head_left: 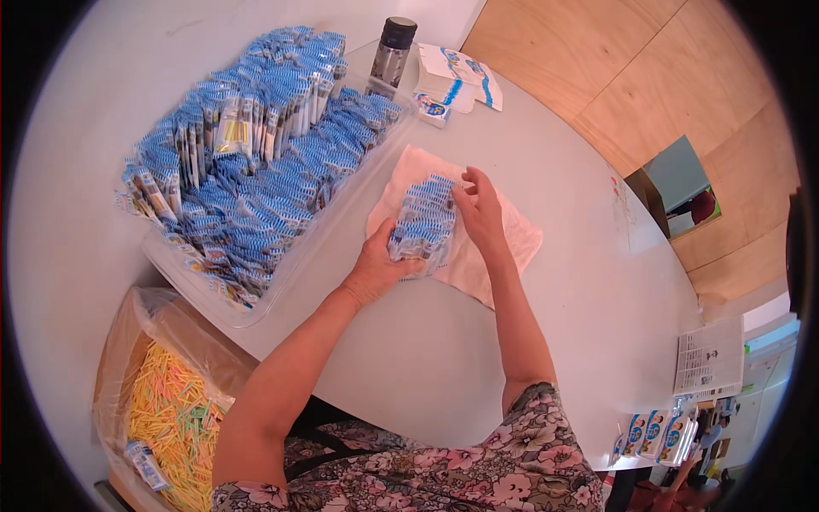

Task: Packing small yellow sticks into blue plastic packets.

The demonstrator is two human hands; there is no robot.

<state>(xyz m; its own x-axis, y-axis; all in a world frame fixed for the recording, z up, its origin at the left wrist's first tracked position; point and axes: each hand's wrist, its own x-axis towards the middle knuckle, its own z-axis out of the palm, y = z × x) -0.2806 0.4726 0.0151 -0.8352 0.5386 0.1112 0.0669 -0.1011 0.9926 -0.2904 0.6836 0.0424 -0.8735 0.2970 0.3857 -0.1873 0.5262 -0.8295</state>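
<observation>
A stack of small clear packets with blue-striped ends (424, 213) stands over a pink cloth (512, 243) on the table. My left hand (380, 266) is closed round the near left side of this stack, thumb across its front. Beside the stack's right edge is my right hand (480, 209), its fingers bent and apart, the tips close to the far right packets. Whether those fingertips touch the packets is hard to tell. To the left, a clear plastic bin (256, 317) is heaped with the same kind of packets (281, 145).
Near left, a plastic-lined box (128, 367) holds many coloured sticks (175, 418) and one packet. A dark-capped bottle (391, 55), flat white-and-blue cartons (452, 77) and a small box (432, 111) stand at the back. More cartons (655, 435) and a white basket (710, 358) are at right.
</observation>
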